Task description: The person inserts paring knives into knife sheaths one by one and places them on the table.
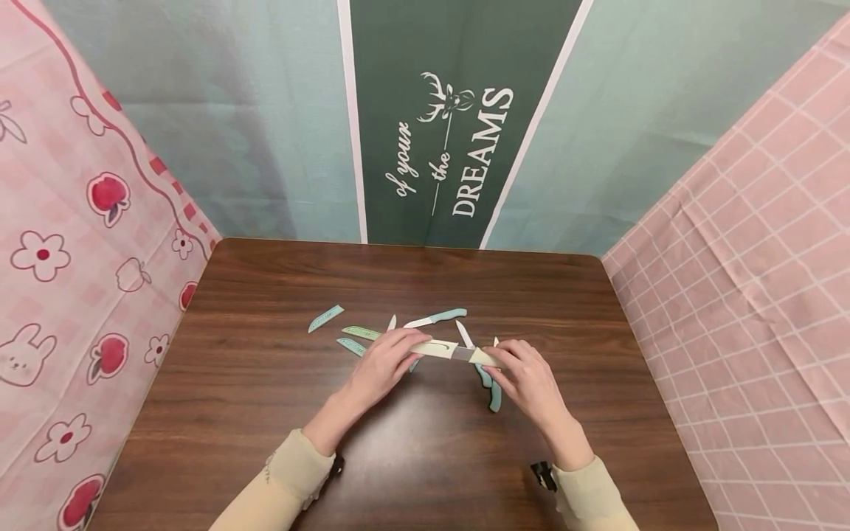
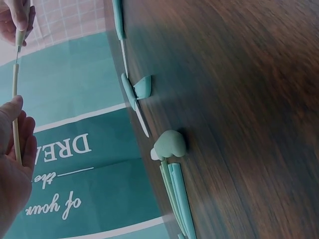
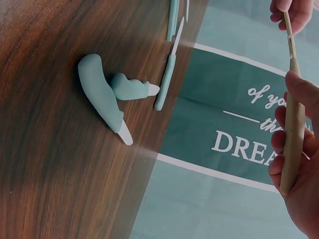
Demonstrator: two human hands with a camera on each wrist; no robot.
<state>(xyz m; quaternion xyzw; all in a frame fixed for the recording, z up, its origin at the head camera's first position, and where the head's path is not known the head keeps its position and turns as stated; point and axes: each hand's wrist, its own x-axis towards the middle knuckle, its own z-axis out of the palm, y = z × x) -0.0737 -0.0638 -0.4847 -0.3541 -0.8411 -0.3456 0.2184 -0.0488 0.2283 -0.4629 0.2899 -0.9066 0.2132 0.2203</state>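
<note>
My left hand [image 1: 385, 361] grips a cream knife sheath [image 1: 437, 349] above the table. My right hand [image 1: 531, 380] holds the cream handle [image 3: 293, 144] of a knife. Between the hands a short stretch of the knife's blade [image 1: 461, 354] shows, and its tip end is inside the sheath. Below the hands lie several knives with blue-green handles, one with its handle [image 1: 450, 315] toward the back right, another with its handle [image 1: 495, 398] near my right hand. A green sheath [image 1: 361, 333] and a blue-green sheath [image 1: 350, 346] lie beside my left hand, which partly hides them.
Farther left, a blue sheath [image 1: 325, 318] lies alone on the brown wooden table [image 1: 425, 464]. Bare blades point up from the group of knives, among them one blade [image 1: 464, 334] between the hands. Fabric curtains [image 1: 279, 125] stand behind the table and at both sides.
</note>
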